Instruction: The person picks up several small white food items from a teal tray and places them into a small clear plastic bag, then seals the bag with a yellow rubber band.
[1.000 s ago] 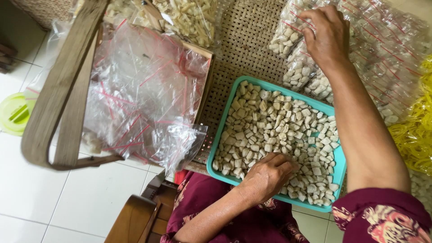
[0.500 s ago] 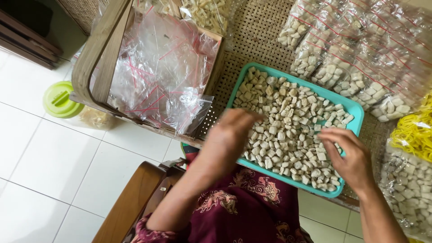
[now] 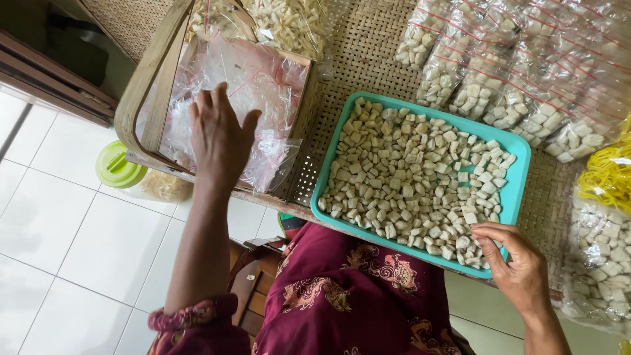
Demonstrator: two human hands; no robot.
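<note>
Since half a second ago, left hand (image 3: 220,135) onto bags (image 3: 253,92).

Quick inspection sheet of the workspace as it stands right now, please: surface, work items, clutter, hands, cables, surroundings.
Surface: woven mat table.
Work items: teal tray of pale cut pieces; wooden box holding empty clear bags.
Clutter: filled bags in rows at the top right; yellow rubber bands.
Hands: left hand flat on the clear bags; right hand at the tray's near corner, fingertips on pieces.
Cables: nothing seen.
Surroundings: white tiled floor; green-lidded jar.
</note>
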